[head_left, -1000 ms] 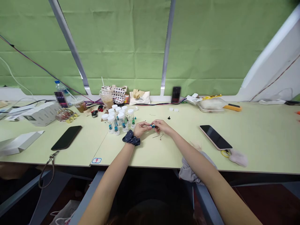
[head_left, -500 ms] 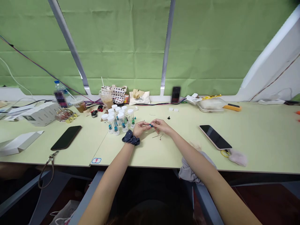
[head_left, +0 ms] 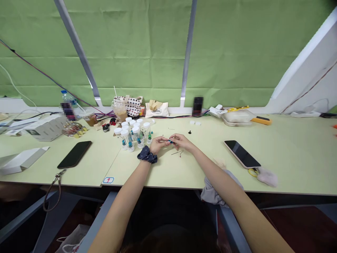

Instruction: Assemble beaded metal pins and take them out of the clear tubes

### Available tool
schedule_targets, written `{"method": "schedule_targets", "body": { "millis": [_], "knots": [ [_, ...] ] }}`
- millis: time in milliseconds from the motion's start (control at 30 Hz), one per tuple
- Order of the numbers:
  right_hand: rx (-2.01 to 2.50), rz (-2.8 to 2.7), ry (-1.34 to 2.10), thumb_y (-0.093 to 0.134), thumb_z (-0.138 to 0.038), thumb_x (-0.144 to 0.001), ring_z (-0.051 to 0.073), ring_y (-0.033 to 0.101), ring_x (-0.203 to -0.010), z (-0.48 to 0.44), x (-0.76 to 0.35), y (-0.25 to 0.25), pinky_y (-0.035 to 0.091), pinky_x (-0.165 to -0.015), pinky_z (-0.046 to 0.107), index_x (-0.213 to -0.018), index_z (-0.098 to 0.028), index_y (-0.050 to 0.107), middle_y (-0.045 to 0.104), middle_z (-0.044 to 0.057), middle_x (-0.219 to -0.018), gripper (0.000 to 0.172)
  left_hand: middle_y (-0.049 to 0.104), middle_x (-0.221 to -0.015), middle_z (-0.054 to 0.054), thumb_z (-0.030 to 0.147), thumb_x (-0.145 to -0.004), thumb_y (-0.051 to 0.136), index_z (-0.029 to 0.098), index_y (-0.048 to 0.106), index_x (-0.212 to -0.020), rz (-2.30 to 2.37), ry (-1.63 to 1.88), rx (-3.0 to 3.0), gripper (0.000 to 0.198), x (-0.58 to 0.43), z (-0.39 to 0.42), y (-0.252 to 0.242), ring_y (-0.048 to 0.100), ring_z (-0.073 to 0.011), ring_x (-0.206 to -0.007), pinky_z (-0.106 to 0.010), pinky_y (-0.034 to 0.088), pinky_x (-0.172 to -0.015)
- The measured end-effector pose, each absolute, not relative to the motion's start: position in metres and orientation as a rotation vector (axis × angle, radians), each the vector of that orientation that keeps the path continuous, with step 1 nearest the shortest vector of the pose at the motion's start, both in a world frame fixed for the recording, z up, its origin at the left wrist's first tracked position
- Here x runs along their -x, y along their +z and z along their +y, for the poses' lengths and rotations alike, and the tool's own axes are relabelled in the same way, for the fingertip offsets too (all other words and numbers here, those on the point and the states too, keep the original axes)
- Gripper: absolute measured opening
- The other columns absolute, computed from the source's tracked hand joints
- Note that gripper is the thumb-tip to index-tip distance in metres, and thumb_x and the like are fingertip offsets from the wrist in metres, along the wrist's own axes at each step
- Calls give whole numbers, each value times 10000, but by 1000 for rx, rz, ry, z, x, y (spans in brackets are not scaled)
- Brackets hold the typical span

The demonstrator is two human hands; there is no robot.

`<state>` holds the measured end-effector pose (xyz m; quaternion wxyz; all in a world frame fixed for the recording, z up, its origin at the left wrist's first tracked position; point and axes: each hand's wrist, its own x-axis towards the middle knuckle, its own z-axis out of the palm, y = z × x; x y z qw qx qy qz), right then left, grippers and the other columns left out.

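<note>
A small blue piece (head_left: 170,141) sits between my fingertips, mostly covered, so its exact kind does not show. My left hand (head_left: 158,143) pinches it from the left, a dark dotted scrunchie (head_left: 147,155) around that wrist. From the right, my right hand (head_left: 181,141) grips the same piece with closed fingers. Just below the hands lie a thin metal rod (head_left: 176,153) and a small bent wire (head_left: 181,154). Left of my left hand stand several clear tubes (head_left: 136,135) with white caps and blue or green pieces inside. A small black part (head_left: 189,132) rests beyond my right hand.
Phones lie left (head_left: 74,155) and right (head_left: 242,154) on the table. Two white caps (head_left: 195,123), an iced drink cup (head_left: 120,111), a cloth pouch (head_left: 157,109) and a plastic food box (head_left: 238,117) stand along the back. Grey cloth (head_left: 216,191) hangs under my right forearm.
The blue piece has shifted very slightly between my fingertips. Both hands stay in nearly the same place, and the things on the table have not moved.
</note>
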<state>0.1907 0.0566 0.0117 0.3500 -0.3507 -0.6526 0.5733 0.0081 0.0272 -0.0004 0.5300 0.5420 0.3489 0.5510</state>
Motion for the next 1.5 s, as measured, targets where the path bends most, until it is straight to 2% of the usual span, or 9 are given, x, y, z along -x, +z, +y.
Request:
{"method": "schedule_targets", "body": {
  "millis": [200,400,567,767,967,1133,1333,1500],
  "knots": [
    [896,-1744,1545,584,-488,-820,103,509,-399,55,-191,13,459,-381,211,-980,-179,562,533,-49,-500,349,707,-767,-70,338,-535,853,122,679,-762,833,1300,-1305,359,-8,28,-2,656,-184,-715,-376,530,-752],
    [910,-1679,1492,665,-431,-768,102,550,-537,57,-190,11,488,-415,195,-932,-180,578,588,-8,-668,312,708,-782,-65,333,-528,854,131,680,-758,839,1315,-1336,352,-7,30,-4,654,-189,-739,-381,532,-769],
    [901,-1735,1535,591,-492,-814,100,504,-415,54,-190,13,467,-388,215,-962,-182,567,529,-45,-521,344,708,-782,-65,332,-524,856,126,674,-758,826,1293,-1315,361,-8,29,-3,656,-186,-728,-382,528,-765],
    [883,-1724,1446,696,-479,-725,108,558,-562,53,-190,15,492,-422,198,-940,-178,575,588,-2,-681,390,702,-763,-55,321,-535,851,127,678,-755,829,1327,-1318,341,-8,28,-2,650,-176,-726,-371,521,-774],
    [857,-1795,1500,609,-549,-778,100,517,-420,52,-191,14,465,-412,206,-973,-177,550,535,-53,-492,425,696,-737,-53,323,-530,852,123,679,-755,840,1326,-1317,347,-7,28,0,645,-177,-713,-376,523,-765],
    [890,-1748,1443,677,-518,-729,90,527,-468,55,-189,12,472,-407,197,-941,-174,562,571,-29,-597,420,698,-741,-49,317,-519,856,127,679,-744,856,1331,-1307,344,-8,29,-2,644,-170,-701,-362,522,-752],
    [870,-1806,1474,603,-535,-788,98,501,-401,53,-190,12,447,-387,197,-984,-181,550,521,-58,-478,408,698,-742,-48,318,-534,852,129,683,-755,839,1322,-1319,336,-7,28,-2,645,-168,-706,-372,524,-776],
    [898,-1770,1431,650,-510,-757,90,509,-432,54,-190,11,450,-391,192,-956,-179,553,546,-46,-549,398,699,-739,-52,334,-516,858,128,681,-741,859,1325,-1317,353,-7,27,0,645,-175,-698,-386,527,-771]
  ]
}}
